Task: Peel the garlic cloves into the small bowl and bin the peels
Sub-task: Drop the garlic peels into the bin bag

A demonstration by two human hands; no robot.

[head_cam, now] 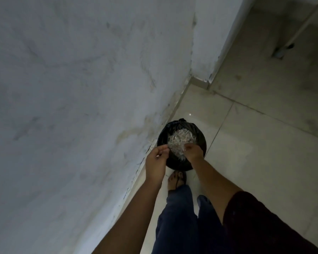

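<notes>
Dark trouser legs [178, 217] and a sandalled foot [176, 178] stand on the tiled floor [246, 153]. Beyond them the left hand [157, 160] hovers at the bin's edge, fingers loosely curled and holding nothing. The right hand [193, 152] points its fingers down into the garlic peels [180, 138]; I cannot tell if it grips any. The peels are heaped in the black-lined bin [162, 138] beside the wall [81, 88].
</notes>
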